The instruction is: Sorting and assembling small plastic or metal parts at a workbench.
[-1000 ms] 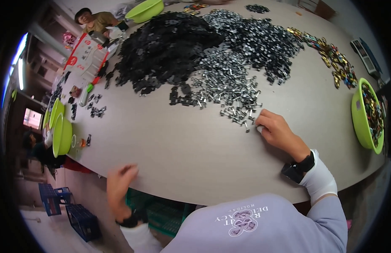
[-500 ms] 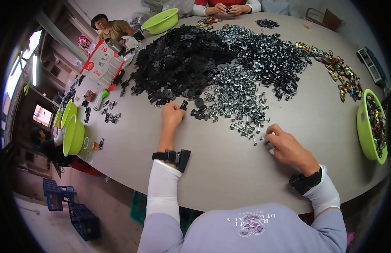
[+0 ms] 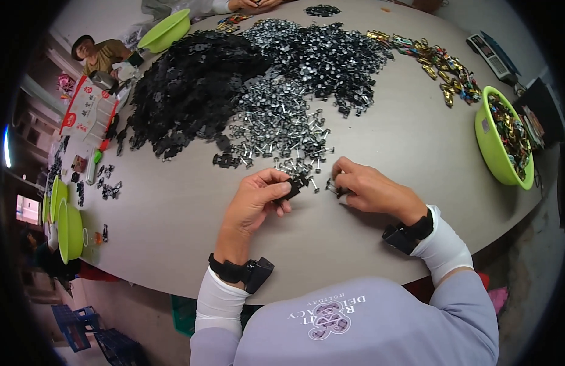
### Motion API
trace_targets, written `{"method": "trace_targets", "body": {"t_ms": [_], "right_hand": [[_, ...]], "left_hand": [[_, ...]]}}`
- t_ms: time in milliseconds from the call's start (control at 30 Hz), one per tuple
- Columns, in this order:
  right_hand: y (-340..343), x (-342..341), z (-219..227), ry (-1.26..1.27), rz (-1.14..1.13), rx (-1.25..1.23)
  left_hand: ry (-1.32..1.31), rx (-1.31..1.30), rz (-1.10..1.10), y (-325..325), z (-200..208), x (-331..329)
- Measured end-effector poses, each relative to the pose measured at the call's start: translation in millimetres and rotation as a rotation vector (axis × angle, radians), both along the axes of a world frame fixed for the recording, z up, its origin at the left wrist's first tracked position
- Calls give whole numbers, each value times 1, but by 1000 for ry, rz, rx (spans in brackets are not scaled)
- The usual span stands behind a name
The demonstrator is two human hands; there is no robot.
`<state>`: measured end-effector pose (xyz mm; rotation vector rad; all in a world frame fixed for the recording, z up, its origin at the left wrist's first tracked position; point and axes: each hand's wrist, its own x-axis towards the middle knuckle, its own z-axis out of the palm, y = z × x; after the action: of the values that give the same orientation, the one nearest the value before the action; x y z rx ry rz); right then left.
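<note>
Between the thumb and fingers of my left hand is a black plastic toy car base, tilted, at the near edge of the axle pile. My right hand is just to its right, its fingertips pinched on a small wheel axle, partly hidden by the fingers. The hands are a short gap apart. A loose axle lies between them. Beyond spreads a heap of metal axles with dark wheels, and to its left a big mound of flat black plastic bases.
Shiny coloured toy car bodies lie at the far right, near a green basin full of more. A scale stands behind it. At left are a red-and-white bag and green basins. Co-workers sit around the table.
My left hand has come from the mound's edge toward my right hand with the black base. My right hand now pinches an axle. The whole view has shifted.
</note>
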<state>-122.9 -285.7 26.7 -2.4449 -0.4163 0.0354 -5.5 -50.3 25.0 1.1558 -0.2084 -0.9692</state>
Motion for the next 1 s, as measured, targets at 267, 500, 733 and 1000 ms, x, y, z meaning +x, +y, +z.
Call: {"method": "trace_targets", "body": {"t_ms": [267,500,733,1000], "right_hand": [[5,3,-9,-99,43,22],[-4,1,-10,-62,9,0],[25,-4,7,-299,22,86],[31,-4,-4,-426,12,154]], "left_hand": [[75,90,-94,-24,-12,-12],[117,69,-94,-24,-16,-17],[147,31,-125,-27,-21,-26],[275,-63,-76,-28,-24,-37]]}}
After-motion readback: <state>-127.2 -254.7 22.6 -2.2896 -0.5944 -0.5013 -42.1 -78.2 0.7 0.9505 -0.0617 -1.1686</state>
